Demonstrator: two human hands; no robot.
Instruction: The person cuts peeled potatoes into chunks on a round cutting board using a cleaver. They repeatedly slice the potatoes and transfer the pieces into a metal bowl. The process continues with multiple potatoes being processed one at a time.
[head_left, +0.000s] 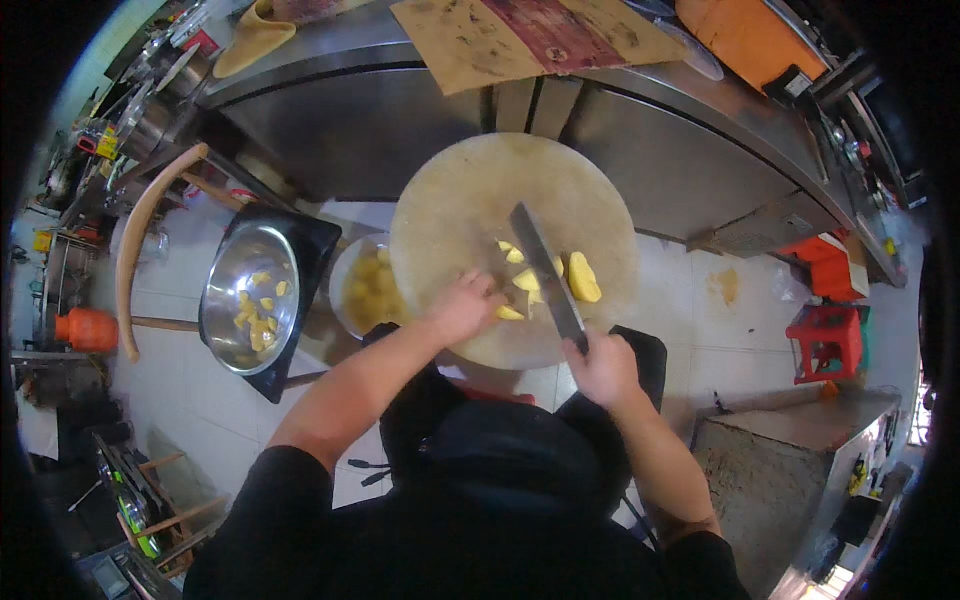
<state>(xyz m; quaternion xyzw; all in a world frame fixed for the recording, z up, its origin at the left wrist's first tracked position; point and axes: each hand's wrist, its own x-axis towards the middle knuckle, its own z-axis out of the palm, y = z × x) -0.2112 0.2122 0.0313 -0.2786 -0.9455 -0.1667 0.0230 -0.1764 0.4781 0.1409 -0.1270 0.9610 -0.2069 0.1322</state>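
My right hand (606, 367) grips the handle of a cleaver (551, 277), its blade slanting up and left over a round chopping board (450, 195). Cut pieces of what look like peeled potato (526, 280) lie left of the blade. A larger potato piece (583, 277) rests just right of it. On the board's lower left is my left hand (469, 306), fingers curled, with a small potato wedge (510, 312) at its fingertips. Whether the fingers hold that wedge is hard to tell.
Left of the board, a steel bowl (217, 307) with cut pieces stands on a black chair seat (319, 232). A white basin (339, 281) of whole peeled potatoes sits partly under the board's edge. Steel cabinets (660, 157) run along the far side; a red stool (825, 341) stands right.
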